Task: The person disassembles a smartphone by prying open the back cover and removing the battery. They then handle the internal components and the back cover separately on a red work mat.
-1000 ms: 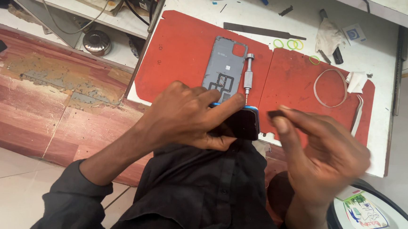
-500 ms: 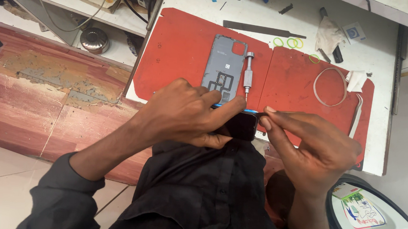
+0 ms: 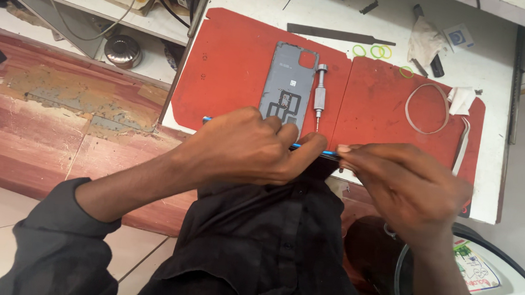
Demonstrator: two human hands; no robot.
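Note:
My left hand wraps over a thin phone with a blue edge, gripping it near the table's front edge; most of the phone is hidden under the fingers. My right hand pinches the phone's right end with fingertips together; whether it also holds a small tool I cannot tell. Just beyond the hands, on a red mat, lies a grey phone back cover with a silver precision screwdriver beside it.
On the white table lie a flat metal bar, yellow-green rubber rings, a white loop of cable, tweezers and a crumpled cloth. A shelf with wires and a metal tin is left.
The phone has tilted from face-up to nearly edge-on, so only its blue edge shows now. My right fingertips closed in on its right end.

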